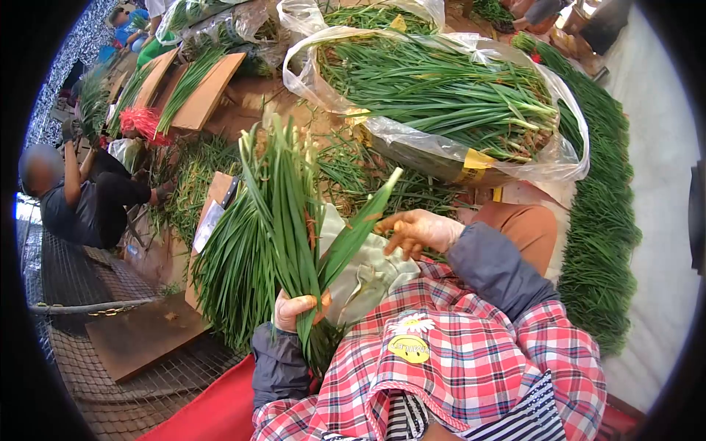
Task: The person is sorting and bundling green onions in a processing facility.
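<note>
My left hand (298, 310) is closed around the lower part of a bunch of long green leafy stalks (283, 213), whose pale ends point up. One stalk cluster leans off to the right, its white tip near my right hand (421, 229). The right hand has soiled, curled fingers spread apart, with nothing visible between them. More green leaves (235, 257) hang beside the bunch on the left. Beneath the hands lies a pale cloth (368, 275) over my lap, above a checked apron (471, 353).
Ahead, a clear plastic bag (412, 132) holds many green stalks. A long row of greens (599, 220) runs down the right side. Boards (213, 88) and red ties (143, 123) are at upper left. Another person (81, 191) sits at left. A brown board (147, 331) lies lower left.
</note>
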Demonstrator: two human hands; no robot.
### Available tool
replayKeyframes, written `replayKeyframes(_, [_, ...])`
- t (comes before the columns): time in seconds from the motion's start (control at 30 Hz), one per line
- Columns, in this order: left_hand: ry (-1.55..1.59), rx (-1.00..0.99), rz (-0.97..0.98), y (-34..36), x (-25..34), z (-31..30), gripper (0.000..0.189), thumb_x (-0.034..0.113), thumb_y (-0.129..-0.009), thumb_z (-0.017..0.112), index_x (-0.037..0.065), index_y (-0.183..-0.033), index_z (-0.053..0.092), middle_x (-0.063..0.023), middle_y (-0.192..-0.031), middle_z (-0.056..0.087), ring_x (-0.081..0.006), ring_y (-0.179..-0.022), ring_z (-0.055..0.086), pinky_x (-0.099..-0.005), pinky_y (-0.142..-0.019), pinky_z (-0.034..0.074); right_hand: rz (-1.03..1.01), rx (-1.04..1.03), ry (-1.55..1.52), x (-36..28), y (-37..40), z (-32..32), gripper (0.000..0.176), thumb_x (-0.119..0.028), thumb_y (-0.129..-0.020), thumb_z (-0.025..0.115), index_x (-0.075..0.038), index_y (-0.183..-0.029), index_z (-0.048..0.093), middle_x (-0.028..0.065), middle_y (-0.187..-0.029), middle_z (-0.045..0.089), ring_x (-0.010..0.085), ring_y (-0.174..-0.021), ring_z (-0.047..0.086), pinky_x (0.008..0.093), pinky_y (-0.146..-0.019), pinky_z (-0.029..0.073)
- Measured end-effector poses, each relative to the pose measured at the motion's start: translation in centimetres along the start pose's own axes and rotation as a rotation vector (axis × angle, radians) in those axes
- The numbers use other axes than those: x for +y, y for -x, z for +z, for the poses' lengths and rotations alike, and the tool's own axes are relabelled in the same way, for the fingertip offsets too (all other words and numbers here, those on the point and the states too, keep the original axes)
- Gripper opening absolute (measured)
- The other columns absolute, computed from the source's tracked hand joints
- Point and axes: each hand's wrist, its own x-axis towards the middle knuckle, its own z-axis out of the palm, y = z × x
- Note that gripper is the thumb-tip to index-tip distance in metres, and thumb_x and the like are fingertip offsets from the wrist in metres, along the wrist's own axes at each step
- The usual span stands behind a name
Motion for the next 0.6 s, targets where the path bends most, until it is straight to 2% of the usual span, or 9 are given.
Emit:
replayKeyframes(0.03, [-0.009, 0.011, 0.003, -0.1, -0.2, 0.6, 0.053, 0.014, -0.064, 0.067, -0.005, -0.111, 0.051, -0.0127, -0.070, 0.056, -0.0174, -0.052, 0.050, -0.0272, -0.044, 0.036, -0.026, -0.033, -0.183, 0.1, -0.7, 0.4, 0.076, -0.043, -0.084, 0.063, -0.003, -0.139, 0.030, 0.0128, -0.104, 0.064, 0.0136, -0.063, 0.061, 0.0258, -0.054, 0.049])
replayKeyframes(0.13, [-0.018, -0.041, -0.004, -0.6, -0.8, 1.4, 0.052, 0.018, -0.064, 0.067, -0.006, -0.109, 0.052, -0.0115, -0.068, 0.055, -0.0159, -0.050, 0.048, -0.0263, -0.042, 0.034, -0.213, 0.009, -0.171, -0.5, -1.3, 1.5, 0.083, -0.033, -0.079, 0.071, -0.003, -0.142, 0.025, 0.0110, -0.100, 0.064, 0.0132, -0.063, 0.060, 0.0264, -0.056, 0.050])
replayKeyframes(0.27, [0.073, -0.236, -0.012, -1.6, -1.9, 0.1, 0.034, 0.020, -0.073, 0.066, -0.008, -0.089, 0.054, -0.0115, -0.058, 0.051, -0.0161, -0.041, 0.044, -0.0287, -0.036, 0.032, -0.240, -0.076, -0.001, -1.8, -1.8, 1.6, 0.070, -0.021, -0.079, 0.070, -0.003, -0.137, 0.035, 0.0050, -0.093, 0.063, 0.0118, -0.071, 0.060, 0.0254, -0.060, 0.051])
replayKeyframes(0.3, [0.109, -0.270, -0.007, -1.8, -2.1, 0.0, 0.033, 0.019, -0.075, 0.065, -0.007, -0.092, 0.054, -0.0111, -0.058, 0.050, -0.0152, -0.040, 0.044, -0.0277, -0.035, 0.031, -0.200, -0.115, -0.014, -1.5, -1.7, 1.5, 0.053, -0.019, -0.081, 0.067, -0.004, -0.129, 0.048, 0.0037, -0.087, 0.063, 0.0114, -0.071, 0.059, 0.0253, -0.060, 0.050])
replayKeyframes(0.4, [0.147, -0.186, 0.031, -1.9, -2.3, 0.9, 0.033, 0.018, -0.075, 0.065, -0.005, -0.096, 0.054, -0.0107, -0.057, 0.050, -0.0145, -0.040, 0.044, -0.0271, -0.035, 0.031, -0.118, 0.032, 0.143, -1.8, -2.1, 1.7, 0.036, -0.020, -0.084, 0.064, -0.004, -0.116, 0.060, 0.0043, -0.081, 0.063, 0.0115, -0.071, 0.059, 0.0252, -0.059, 0.049])
replayKeyframes(0.43, [0.108, -0.161, 0.028, -2.0, -2.4, 1.1, 0.035, 0.021, -0.076, 0.065, -0.003, -0.099, 0.054, -0.0089, -0.054, 0.049, -0.0139, -0.040, 0.043, -0.0263, -0.036, 0.030, -0.123, 0.087, 0.186, -2.3, -2.0, 3.0, 0.026, -0.022, -0.086, 0.060, -0.002, -0.101, 0.066, 0.0057, -0.076, 0.063, 0.0116, -0.069, 0.059, 0.0254, -0.060, 0.049])
replayKeyframes(0.47, [0.114, -0.151, 0.015, -2.1, -2.5, 1.1, 0.037, 0.022, -0.075, 0.065, -0.005, -0.098, 0.055, -0.0084, -0.056, 0.050, -0.0140, -0.041, 0.043, -0.0262, -0.038, 0.030, -0.128, 0.053, 0.317, -1.9, -2.2, 3.6, 0.025, -0.021, -0.089, 0.059, -0.002, -0.105, 0.064, 0.0030, -0.081, 0.065, 0.0100, -0.069, 0.060, 0.0245, -0.064, 0.050])
replayKeyframes(0.53, [0.125, -0.130, -0.009, -2.5, -2.8, 1.4, 0.042, 0.024, -0.072, 0.066, -0.009, -0.096, 0.056, -0.0075, -0.059, 0.053, -0.0141, -0.043, 0.044, -0.0261, -0.042, 0.030, -0.492, -0.064, 0.801, -1.6, -1.1, 6.1, 0.025, -0.023, -0.089, 0.060, -0.002, -0.101, 0.065, 0.0045, -0.076, 0.065, 0.0101, -0.066, 0.059, 0.0232, -0.063, 0.048])
replayKeyframes(0.6, [0.132, -0.068, 0.039, -2.7, -2.7, 2.1, 0.043, 0.024, -0.073, 0.066, -0.009, -0.098, 0.056, -0.0059, -0.059, 0.054, -0.0125, -0.043, 0.044, -0.0247, -0.041, 0.030, -0.171, -0.437, 0.695, -4.6, 1.4, 8.0, 0.026, -0.023, -0.089, 0.059, -0.001, -0.101, 0.065, 0.0075, -0.074, 0.065, 0.0105, -0.066, 0.060, 0.0223, -0.063, 0.048])
